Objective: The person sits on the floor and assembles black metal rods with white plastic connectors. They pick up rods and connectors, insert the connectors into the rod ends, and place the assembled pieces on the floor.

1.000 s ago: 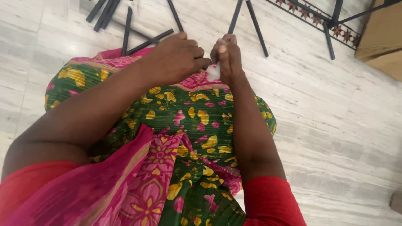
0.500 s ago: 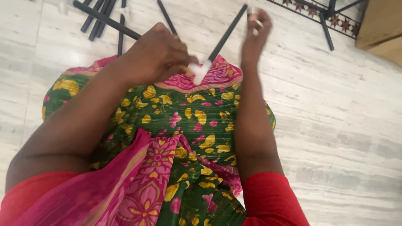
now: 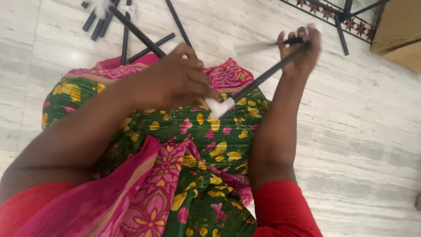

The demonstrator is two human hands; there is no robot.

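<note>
Sitting nearest: green and pink floral cloth [image 3: 197, 145] over the lap. Just beyond, left hand [image 3: 175, 83] curled shut over a white plastic connector [image 3: 219, 107], pinching it at the fingertips. Up and right, right hand [image 3: 300, 48] (raised since a second ago, when both hands met at the lap) clamped on a black rod [image 3: 263, 79], near end entering the connector. Farther left, loose black rods [image 3: 127, 30] on pale marble floor [image 3: 372, 131].
</note>
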